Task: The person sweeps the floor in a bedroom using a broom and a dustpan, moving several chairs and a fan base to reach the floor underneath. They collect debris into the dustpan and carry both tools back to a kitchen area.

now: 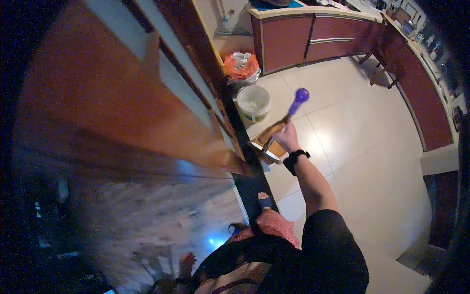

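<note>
My right hand (288, 137) grips a long stick with a purple handle end (299, 97), my arm stretched out over the pale tiled floor. A black band sits on that wrist. Just below the hand, the stick meets a brown, flat-headed cleaning tool with a light edge (267, 143), resting on the floor beside a dark threshold strip. My left hand (186, 263) seems to hang low at the bottom left. It is blurred, so I cannot tell how its fingers are set.
A white bucket (253, 103) stands on the floor ahead of the tool, with an orange-lined bin (241, 63) behind it. A wooden door (122, 98) fills the left. Reddish cabinets (293, 39) run along the far wall and the right side. My sandalled foot (264, 198) is on the threshold.
</note>
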Demonstrator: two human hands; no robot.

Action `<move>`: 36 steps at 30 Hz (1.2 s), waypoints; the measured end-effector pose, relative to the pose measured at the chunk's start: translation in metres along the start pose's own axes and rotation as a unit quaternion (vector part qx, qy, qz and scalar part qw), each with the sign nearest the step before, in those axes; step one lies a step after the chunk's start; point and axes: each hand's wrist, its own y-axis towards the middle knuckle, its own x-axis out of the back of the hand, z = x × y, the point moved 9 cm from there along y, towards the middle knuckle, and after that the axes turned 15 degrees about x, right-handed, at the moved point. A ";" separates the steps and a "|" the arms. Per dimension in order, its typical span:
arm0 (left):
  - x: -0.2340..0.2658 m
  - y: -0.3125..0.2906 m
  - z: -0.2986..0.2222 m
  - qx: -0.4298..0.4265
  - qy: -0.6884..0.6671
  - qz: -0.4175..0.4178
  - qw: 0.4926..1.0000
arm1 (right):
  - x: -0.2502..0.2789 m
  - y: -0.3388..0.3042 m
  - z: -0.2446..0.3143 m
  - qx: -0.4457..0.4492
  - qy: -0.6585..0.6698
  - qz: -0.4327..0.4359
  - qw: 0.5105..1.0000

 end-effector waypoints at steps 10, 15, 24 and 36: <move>0.050 -0.003 -0.021 -0.215 -0.063 -0.058 0.973 | 0.047 -0.146 0.061 -0.036 -0.038 -0.019 0.998; 0.088 0.011 0.028 -0.149 -0.020 -0.014 0.988 | 0.008 -0.187 0.090 0.015 0.003 -0.010 1.000; 0.168 0.012 -0.089 -0.270 -0.108 -0.136 0.947 | -0.095 -0.197 0.123 0.001 0.149 0.048 0.988; 0.244 0.106 -0.237 -0.298 -0.079 0.002 0.951 | -0.388 -0.174 0.167 -0.067 0.212 0.194 0.956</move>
